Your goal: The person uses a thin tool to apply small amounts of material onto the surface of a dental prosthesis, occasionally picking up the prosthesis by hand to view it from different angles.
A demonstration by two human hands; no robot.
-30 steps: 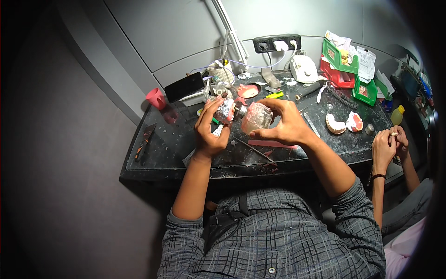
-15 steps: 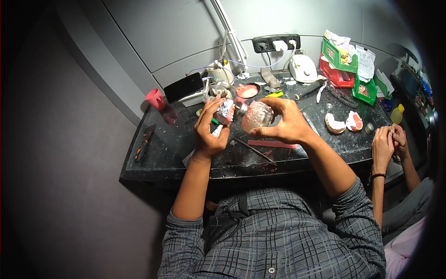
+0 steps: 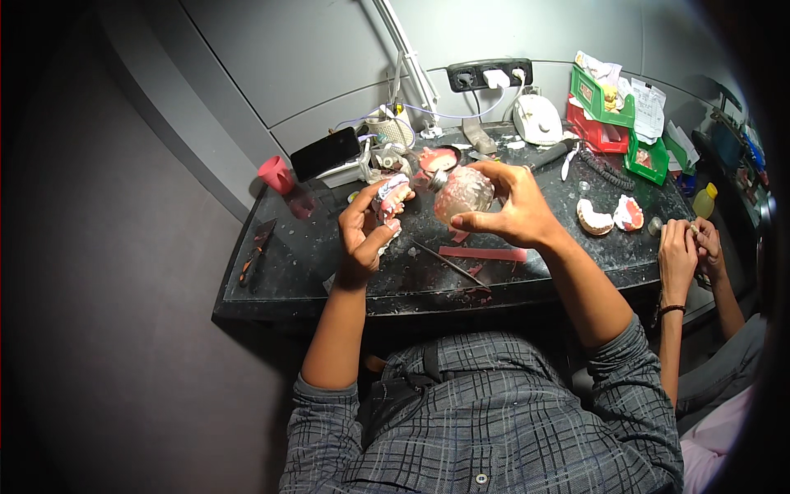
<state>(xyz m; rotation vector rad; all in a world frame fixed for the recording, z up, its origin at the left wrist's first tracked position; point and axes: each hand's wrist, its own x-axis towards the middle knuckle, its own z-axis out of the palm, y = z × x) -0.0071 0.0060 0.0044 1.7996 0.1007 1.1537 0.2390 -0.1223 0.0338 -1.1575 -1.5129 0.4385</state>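
My left hand [image 3: 362, 232] is closed around a dental model [image 3: 392, 196] with white teeth and pink wax. My right hand [image 3: 514, 216] grips a round, wax-spattered glass burner [image 3: 463, 198] with a metal neck tilted toward that model; the two are slightly apart. A pink wax strip [image 3: 483, 254] and a thin metal instrument [image 3: 444, 263] lie below them on the black bench [image 3: 304, 255]. Behind my hands is a dark dish of pink material [image 3: 438, 157]. A white model [image 3: 594, 217] and a pink-and-white one [image 3: 628, 213] lie to the right.
Pink cup [image 3: 276, 173], black phone [image 3: 325, 153] and knife [image 3: 257, 251] at left. Lamp arm [image 3: 409, 66], power strip [image 3: 461, 78], white device [image 3: 537, 119], handpiece [image 3: 551, 155], green [image 3: 601, 97] and red trays [image 3: 597, 130] behind. Another person's hands [image 3: 691, 251] and yellow bottle [image 3: 704, 202] at right.
My left hand has moved slightly left and turned the model. My right hand has raised and tilted the burner, shifting it right, so a gap shows between the two.
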